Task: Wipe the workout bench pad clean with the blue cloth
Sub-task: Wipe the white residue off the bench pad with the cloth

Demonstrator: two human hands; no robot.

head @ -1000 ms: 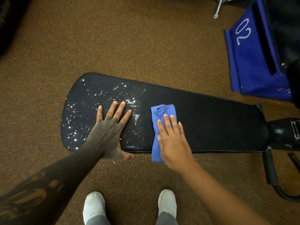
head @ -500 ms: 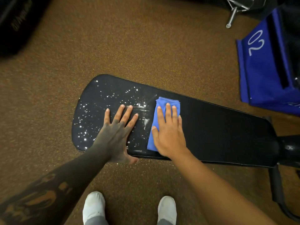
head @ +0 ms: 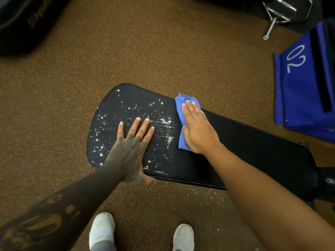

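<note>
The black workout bench pad stretches from centre to right above a brown floor. Its left, rounded end is speckled with shiny droplets and smears; its right part looks dry and matte. My right hand lies flat with straight fingers on the folded blue cloth, pressing it to the pad near the far edge. My left hand rests flat on the wet part, fingers spread, thumb over the near edge.
A blue bag marked "02" stands at the right. Metal gym hardware sits at the top right, a dark bag at the top left. The bench's frame joins the pad at right. My white shoes stand below.
My right hand has slid the blue cloth away from me across the pad, from the near edge to the far edge. My left hand has stayed flat on the wet end.
</note>
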